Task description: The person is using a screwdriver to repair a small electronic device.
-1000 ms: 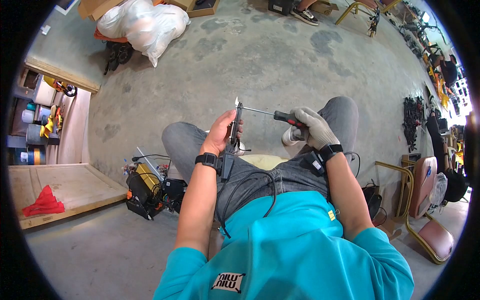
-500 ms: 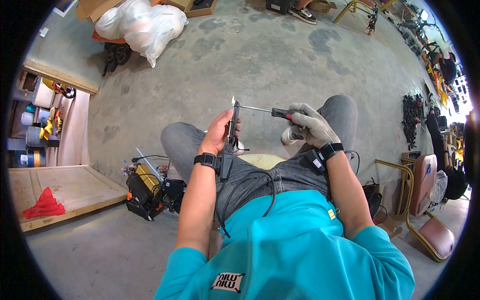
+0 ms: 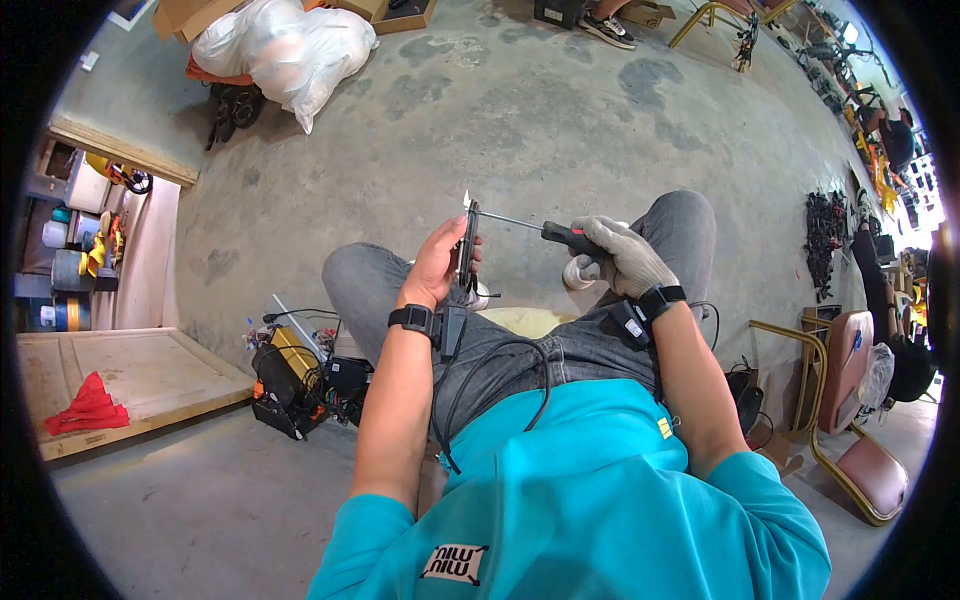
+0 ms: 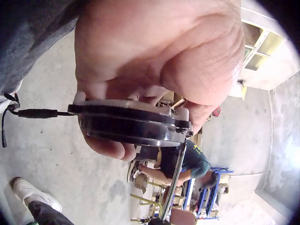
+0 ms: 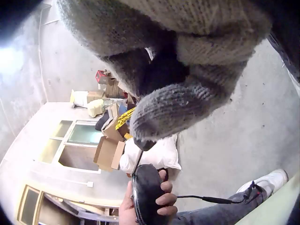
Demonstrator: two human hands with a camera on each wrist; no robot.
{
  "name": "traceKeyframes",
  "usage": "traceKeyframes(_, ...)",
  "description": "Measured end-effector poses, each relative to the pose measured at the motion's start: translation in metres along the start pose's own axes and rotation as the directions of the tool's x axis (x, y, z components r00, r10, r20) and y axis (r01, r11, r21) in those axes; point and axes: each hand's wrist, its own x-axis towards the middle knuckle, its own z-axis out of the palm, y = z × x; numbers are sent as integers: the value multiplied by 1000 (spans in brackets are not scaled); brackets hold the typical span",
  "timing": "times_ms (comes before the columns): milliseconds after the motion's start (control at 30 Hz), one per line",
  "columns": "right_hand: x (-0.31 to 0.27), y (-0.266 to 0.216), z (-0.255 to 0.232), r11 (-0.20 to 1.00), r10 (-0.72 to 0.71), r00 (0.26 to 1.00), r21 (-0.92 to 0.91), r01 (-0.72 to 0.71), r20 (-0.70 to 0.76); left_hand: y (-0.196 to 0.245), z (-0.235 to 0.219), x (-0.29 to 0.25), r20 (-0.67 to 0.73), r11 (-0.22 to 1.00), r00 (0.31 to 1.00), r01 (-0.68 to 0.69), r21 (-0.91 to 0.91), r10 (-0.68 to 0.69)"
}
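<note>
My bare left hand (image 3: 436,264) grips a rounded black disc-shaped part (image 4: 131,127) with a pale back, holding it on edge. A thin black cable (image 4: 38,113) trails from one end of it. In my gloved right hand (image 3: 632,260) is a screwdriver (image 3: 570,237) with a black and red handle, held nearly level. Its metal shaft (image 4: 174,180) runs to the part's rim near the upper end, and the tip is right at that edge. Seen in the right wrist view, knitted glove fingers (image 5: 176,108) curl round the handle and hide most of it.
Bent knees in grey jeans (image 3: 360,290) flank the hands. A loose black cable (image 3: 500,350) lies over the lap. Electrical parts (image 3: 290,375) sit on the floor at left, beside a wooden panel with a red cloth (image 3: 88,405). A pink chair (image 3: 845,370) stands at right.
The disc-shaped part and screwdriver tip have shifted slightly left. My right hand's fingers have moved on the handle, which has turned a little; the tip stays at the rim.
</note>
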Motion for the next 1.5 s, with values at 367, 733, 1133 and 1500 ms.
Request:
traceKeyframes(367,-5,-3,1,997,-70,992,-23,68,-108,5,4,-3,-83,987,996,-53,-150,41)
traceKeyframes(733,0,2,-5,999,-36,993,-23,34,-110,6,3,-5,-37,992,996,-83,-95,79)
traceKeyframes(1133,0,2,-4,998,-43,990,-53,36,-133,10,9,-10,107,999,994,-38,34,35)
traceKeyframes(1500,0,3,-3,998,-38,990,-60,30,-139,8,10,-9,107,999,994,-28,40,23)
